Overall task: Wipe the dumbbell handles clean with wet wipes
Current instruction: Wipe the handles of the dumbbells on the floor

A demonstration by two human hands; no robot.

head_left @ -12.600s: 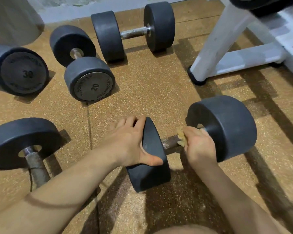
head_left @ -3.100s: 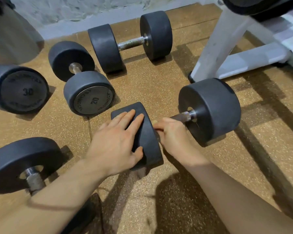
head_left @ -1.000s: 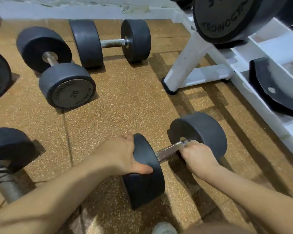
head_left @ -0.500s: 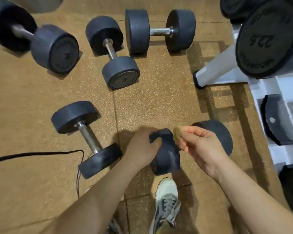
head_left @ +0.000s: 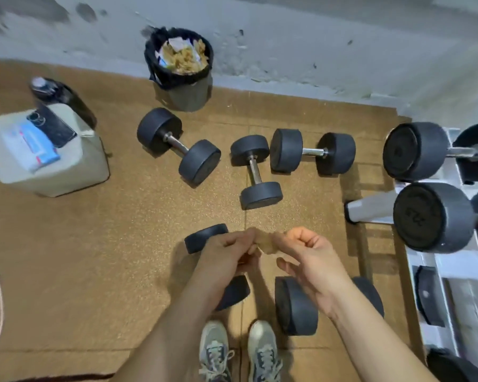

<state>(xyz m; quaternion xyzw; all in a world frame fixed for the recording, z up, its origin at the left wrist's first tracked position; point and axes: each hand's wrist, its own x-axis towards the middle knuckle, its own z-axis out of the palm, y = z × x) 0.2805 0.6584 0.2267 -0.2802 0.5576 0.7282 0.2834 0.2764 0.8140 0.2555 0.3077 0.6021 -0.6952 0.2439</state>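
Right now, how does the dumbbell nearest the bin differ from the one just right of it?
The left dumbbell, nearest the bin, has bigger heads than the middle dumbbell. The left dumbbell lies diagonally; the middle dumbbell runs near to far. The left dumbbell lies alone; the middle dumbbell's far head sits close beside a third dumbbell. Both have black round heads, a bare metal handle, and lie on the floor.

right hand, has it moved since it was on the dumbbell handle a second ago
Yes. The right hand has lifted up off the dumbbell below it and now holds the wet wipe with the left hand.
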